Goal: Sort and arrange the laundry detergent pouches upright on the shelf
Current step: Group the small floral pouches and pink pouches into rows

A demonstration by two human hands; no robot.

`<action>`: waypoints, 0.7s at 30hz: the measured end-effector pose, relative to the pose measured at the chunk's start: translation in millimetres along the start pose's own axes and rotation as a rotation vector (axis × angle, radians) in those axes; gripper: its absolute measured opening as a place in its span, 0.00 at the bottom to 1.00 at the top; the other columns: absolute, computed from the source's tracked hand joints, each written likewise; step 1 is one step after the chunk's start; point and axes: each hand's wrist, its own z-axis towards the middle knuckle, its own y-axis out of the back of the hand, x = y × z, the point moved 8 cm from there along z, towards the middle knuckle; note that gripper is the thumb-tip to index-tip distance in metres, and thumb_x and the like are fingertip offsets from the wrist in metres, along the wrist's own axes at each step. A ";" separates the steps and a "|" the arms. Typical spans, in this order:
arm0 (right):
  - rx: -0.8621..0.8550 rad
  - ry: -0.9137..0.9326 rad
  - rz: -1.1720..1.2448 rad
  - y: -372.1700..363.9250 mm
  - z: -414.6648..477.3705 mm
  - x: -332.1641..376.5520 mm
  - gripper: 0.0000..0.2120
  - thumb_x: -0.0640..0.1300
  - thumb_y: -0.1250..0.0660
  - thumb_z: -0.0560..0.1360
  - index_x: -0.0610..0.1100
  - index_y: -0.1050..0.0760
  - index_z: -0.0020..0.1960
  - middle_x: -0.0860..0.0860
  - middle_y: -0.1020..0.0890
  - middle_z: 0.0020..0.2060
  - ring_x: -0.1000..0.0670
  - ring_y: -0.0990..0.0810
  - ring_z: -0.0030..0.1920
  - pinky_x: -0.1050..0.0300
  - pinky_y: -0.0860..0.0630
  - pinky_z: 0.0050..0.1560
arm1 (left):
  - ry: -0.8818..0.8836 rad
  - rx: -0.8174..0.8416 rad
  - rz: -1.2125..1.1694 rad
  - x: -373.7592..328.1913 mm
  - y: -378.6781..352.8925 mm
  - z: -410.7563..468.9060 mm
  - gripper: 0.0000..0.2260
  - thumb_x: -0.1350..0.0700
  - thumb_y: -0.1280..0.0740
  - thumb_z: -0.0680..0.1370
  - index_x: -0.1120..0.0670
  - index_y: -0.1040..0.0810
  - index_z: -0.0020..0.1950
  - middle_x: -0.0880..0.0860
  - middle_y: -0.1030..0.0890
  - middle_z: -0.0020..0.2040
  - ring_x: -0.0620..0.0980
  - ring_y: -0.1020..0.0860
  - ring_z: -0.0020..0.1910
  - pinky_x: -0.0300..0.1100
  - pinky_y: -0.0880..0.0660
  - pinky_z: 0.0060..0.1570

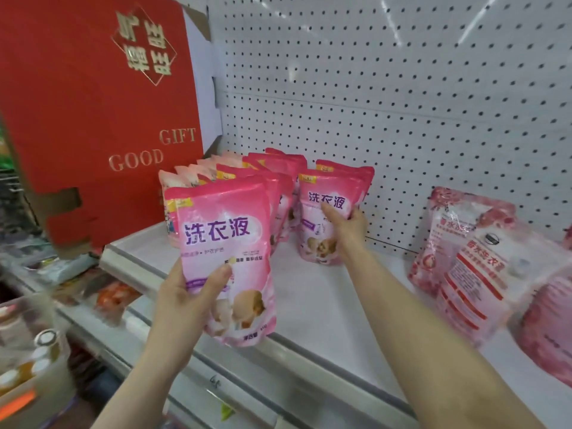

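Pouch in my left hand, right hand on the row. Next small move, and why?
Probably stand the held pouch on the bare shelf ahead of the row behind it: the left hand holds it off the shelf, while the right hand grips the next row's front pouch.

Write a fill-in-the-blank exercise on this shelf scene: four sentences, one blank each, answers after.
1. The left hand holds a held pouch that is mainly ____ in colour.
2. The right hand grips a second pouch that stands ____ on the shelf.
3. The red box at the left bears the gold words GOOD ____.
4. The white back panel is dotted with rows of ____.

Answers: pink; upright; GIFT; holes.
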 end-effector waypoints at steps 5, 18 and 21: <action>-0.052 0.124 0.032 8.4 -2.9 23.9 0.21 0.50 0.23 0.70 0.44 0.22 0.59 0.48 0.14 0.51 0.46 0.15 0.52 0.49 0.19 0.54 | 0.021 0.062 0.026 9.3 -1.6 11.4 0.09 0.57 0.29 0.74 0.48 0.20 0.53 0.44 0.15 0.46 0.44 0.16 0.44 0.42 0.22 0.44; -0.077 0.523 -0.350 13.8 -114.2 146.9 0.12 0.54 0.36 0.80 0.47 0.22 0.56 0.52 0.17 0.52 0.54 0.19 0.53 0.54 0.24 0.60 | -0.028 0.367 0.060 6.9 -42.6 10.0 0.10 0.59 0.28 0.73 0.48 0.20 0.53 0.39 0.15 0.45 0.37 0.18 0.44 0.29 0.24 0.41; 0.276 0.485 -0.553 -12.8 -169.5 149.8 0.07 0.50 0.30 0.77 0.47 0.16 0.49 0.54 0.14 0.44 0.57 0.17 0.47 0.59 0.21 0.54 | -0.061 0.449 0.079 2.1 -63.5 5.2 0.12 0.57 0.28 0.74 0.47 0.21 0.56 0.40 0.16 0.49 0.38 0.18 0.49 0.31 0.23 0.47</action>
